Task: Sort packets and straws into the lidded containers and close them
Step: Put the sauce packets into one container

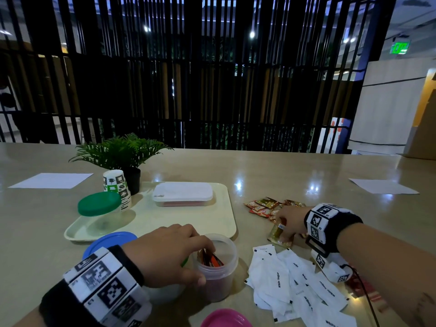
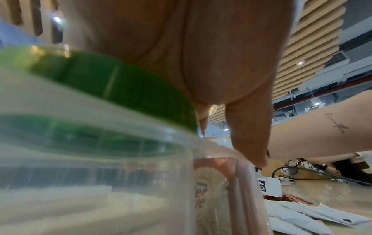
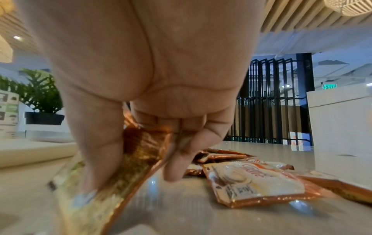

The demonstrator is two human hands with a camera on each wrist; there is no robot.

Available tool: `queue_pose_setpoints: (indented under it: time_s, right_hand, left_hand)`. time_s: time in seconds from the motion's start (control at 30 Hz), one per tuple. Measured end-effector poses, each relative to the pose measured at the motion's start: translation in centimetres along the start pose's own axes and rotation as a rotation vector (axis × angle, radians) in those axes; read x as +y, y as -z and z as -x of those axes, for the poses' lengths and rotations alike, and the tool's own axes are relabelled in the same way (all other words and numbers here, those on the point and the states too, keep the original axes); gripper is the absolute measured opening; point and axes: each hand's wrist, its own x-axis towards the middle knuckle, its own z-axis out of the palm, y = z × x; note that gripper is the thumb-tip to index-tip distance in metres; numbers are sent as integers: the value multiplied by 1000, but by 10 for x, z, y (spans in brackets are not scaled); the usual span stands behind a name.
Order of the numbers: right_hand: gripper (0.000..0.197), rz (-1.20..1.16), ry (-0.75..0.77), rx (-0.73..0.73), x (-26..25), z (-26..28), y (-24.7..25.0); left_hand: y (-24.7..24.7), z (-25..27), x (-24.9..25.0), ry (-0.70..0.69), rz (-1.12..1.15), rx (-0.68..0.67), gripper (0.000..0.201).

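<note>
My left hand [image 1: 204, 262] is at an open clear round container [image 1: 218, 287]. Its fingers curl over the rim among red and orange packets [image 1: 211, 259], and the thumb [image 2: 249, 136] presses the outer wall. Whether the fingertips pinch a packet is hidden. A packet [image 2: 209, 198] shows through the wall. My right hand [image 1: 284, 226] pinches a gold packet [image 1: 278, 236] [image 3: 141, 152] between thumb and fingers, one end lifted off the table beside a pile of brown and orange packets [image 1: 266, 205] [image 3: 255, 184]. White sugar packets [image 1: 297, 286] lie scattered near the front.
A cream tray [image 1: 221, 223] carries a green-lidded clear container [image 1: 99, 204] and a white-lidded rectangular box [image 1: 182, 192]. A blue lid [image 1: 111, 240] and a pink lid [image 1: 225, 319] lie close by. A green lid [image 2: 120, 89] sits under my left wrist. Paper cups [image 1: 116, 185] and a potted plant [image 1: 122, 154] stand behind.
</note>
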Motion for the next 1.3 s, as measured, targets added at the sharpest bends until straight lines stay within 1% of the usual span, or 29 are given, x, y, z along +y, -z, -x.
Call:
queue_pose_setpoints:
  time_s: [0.07,0.13,0.2,0.23,0.27,0.33,0.4,0.43,0.53,0.6,0.73,0.83,0.9,1.03,1.13,1.23,1.3]
  right_hand:
    - [38,-141,4,73,4,0,0]
    - [22,-358,17,121,5,4,4]
    - [18,-436,55,183,2,9,9]
    - [18,-438,82,224,0,12,12]
    - [19,-425,120,280,-4,15,15]
    - [21,-494,195,371,-11,23,19]
    - [12,-625,247,404,-19,32,21]
    - [11,-694,264,402,-24,38,23]
    - [15,-901,349,363,-38,52,25]
    - [18,-968,411,339,-47,61,26]
    - [19,-884,486,349,-62,75,29]
    - [13,-839,517,367,-72,83,30]
    - [9,-815,506,378,-75,86,29]
    - [16,-891,478,297,-80,92,24]
    - [14,-872,487,345,-81,89,20]
    - [21,-849,478,387,-84,83,16]
    - [27,-801,438,387,-86,82,13]
  left_hand:
    - [0,-1,0,4,2,-4,57]
    - [0,-1,0,7,-4,-8,57]
    - [0,-1,0,10,-7,-8,58]
    - [0,-1,0,9,-8,-7,57]
    - [0,-1,1,8,-9,-5,57]
    - [0,0,1,10,-7,-2,58]
    - [1,0,1,12,-2,0,57]
    - [1,0,2,13,1,-1,57]
    - [2,1,3,19,1,-5,57]
    - [2,1,3,20,1,-4,57]
    - [3,1,4,24,-5,-7,57]
    - [3,2,4,25,-8,-3,58]
    - [2,2,5,25,-10,0,58]
    - [2,2,5,15,-23,4,58]
    - [2,3,5,11,-28,8,57]
    - [2,3,4,10,-39,7,56]
    - [2,2,4,6,-40,6,55]
